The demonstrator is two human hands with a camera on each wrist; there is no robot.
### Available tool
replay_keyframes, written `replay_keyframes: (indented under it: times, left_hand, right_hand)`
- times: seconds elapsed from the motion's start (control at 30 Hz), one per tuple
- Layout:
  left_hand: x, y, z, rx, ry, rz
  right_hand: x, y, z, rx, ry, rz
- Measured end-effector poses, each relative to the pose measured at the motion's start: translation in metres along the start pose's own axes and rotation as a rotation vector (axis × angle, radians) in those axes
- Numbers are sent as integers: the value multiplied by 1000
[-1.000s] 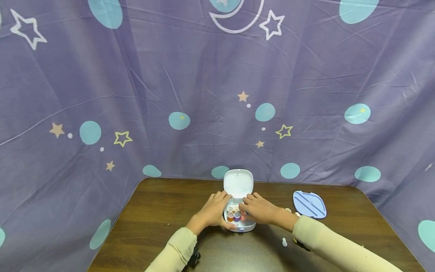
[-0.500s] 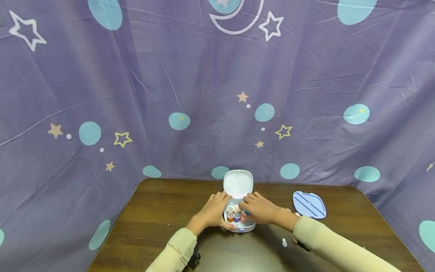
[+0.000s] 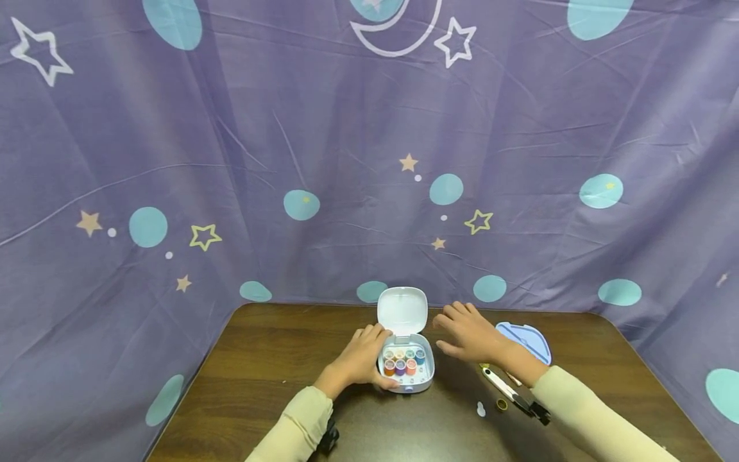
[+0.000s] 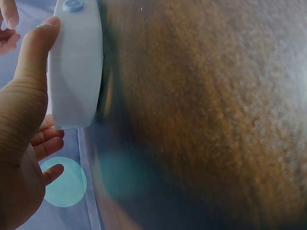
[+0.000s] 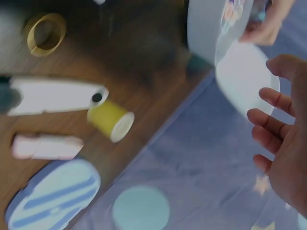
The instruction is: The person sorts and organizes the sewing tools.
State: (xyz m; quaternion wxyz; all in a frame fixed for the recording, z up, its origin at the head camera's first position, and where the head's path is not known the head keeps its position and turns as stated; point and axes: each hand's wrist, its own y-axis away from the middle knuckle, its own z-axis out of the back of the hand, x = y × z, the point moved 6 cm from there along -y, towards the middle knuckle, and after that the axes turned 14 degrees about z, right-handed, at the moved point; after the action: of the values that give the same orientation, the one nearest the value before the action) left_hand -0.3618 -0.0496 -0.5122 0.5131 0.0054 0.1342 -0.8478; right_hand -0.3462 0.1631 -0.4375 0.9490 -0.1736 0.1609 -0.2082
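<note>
A white sewing box [image 3: 424, 385] stands with its lid [image 3: 402, 310] raised. Inside, several thread spools [image 3: 400, 367] in orange, purple, coral, blue and pale colours stand in two rows, beside bare pegs at the front right. My left hand [image 3: 359, 357] grips the box's left side, its thumb [image 4: 36, 52] along the front wall and the other fingers round the back. To the right of the box, my right hand [image 3: 470, 337] hovers above the table, holding nothing, fingers loosely bent and spread. The right wrist view shows a yellow thread spool [image 5: 108, 119] lying on its side.
A white-handled tool [image 5: 57, 96] touches the yellow spool, with a gold ring-shaped piece [image 5: 45, 34] near it. A pinkish-white piece [image 5: 48, 146] and a light blue slotted tray [image 5: 57, 194] lie farther right. A small white piece [image 3: 481, 409] lies nearer me.
My right hand has left the box's right side and moved right, uncovering the blue spool and the pegs. My left hand keeps its grip on the box.
</note>
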Motion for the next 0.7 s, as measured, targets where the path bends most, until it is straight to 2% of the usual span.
replay_keyframes:
  times: [0.13,0.23,0.47,0.7]
  left_hand:
    - [1,0,-1,-7,8,-6]
    - [4,0,-3,-10,12,-6]
    - [4,0,-1,-32,10,-18]
    - [-1,-1,1,-12,11,-12]
  right_hand:
    - [-12,22,11,-51,66,-23]
    - [-17,38,12,-52,125,-11]
    - [-20,68,3,-34,233,70]
    - [-22,91,-13,-29,247,124]
